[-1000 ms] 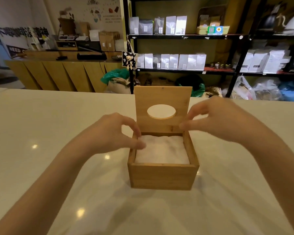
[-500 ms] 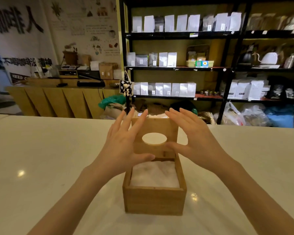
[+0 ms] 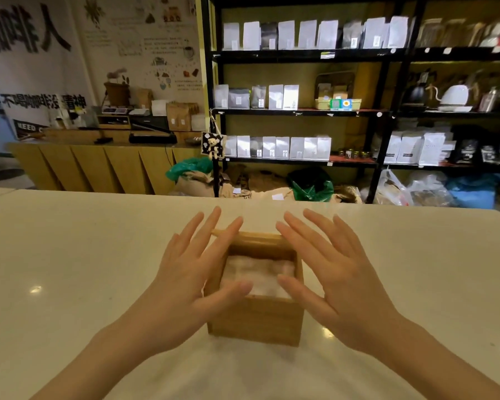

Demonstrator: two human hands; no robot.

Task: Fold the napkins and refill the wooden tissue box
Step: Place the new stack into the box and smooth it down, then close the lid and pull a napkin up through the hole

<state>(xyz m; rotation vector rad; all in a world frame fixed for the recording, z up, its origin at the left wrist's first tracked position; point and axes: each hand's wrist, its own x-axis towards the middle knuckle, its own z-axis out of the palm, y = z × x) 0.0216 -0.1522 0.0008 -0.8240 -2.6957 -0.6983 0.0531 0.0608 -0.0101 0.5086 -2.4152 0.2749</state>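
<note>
A wooden tissue box (image 3: pixel 256 319) stands on the pale desk (image 3: pixel 70 255) just below the centre of the frame, its near wall facing the camera. Inside it lies a stack of white napkins (image 3: pixel 257 274), filling the box to just under the rim. The lid (image 3: pixel 251 239) hangs at the far edge of the box, tipped low over the opening; only its thin edge and a strip of its wood show, so its exact angle is hard to tell.

The left hand (image 3: pixel 191 281) is spread flat at the left side of the box, palm down, fingers (image 3: pixel 185 235) splayed and stretched toward the far edge, where they overlap the left end of the lid. Its thumb reaches across the near left corner of the box, over the napkins. The right hand (image 3: pixel 335 272) mirrors it on the right side, palm down, fingers fanned out, thumb lying over the near right part of the opening. Neither hand grasps anything; both are released and wide. Whether the fingertips actually touch the lid cannot be told.

Both bare forearms run in from the lower corners of the frame. Across the upper half, beyond the desk, stand black shelves (image 3: pixel 300 111) lined with white and grey bags, and a wooden counter (image 3: pixel 98 166) sits at the left.
</note>
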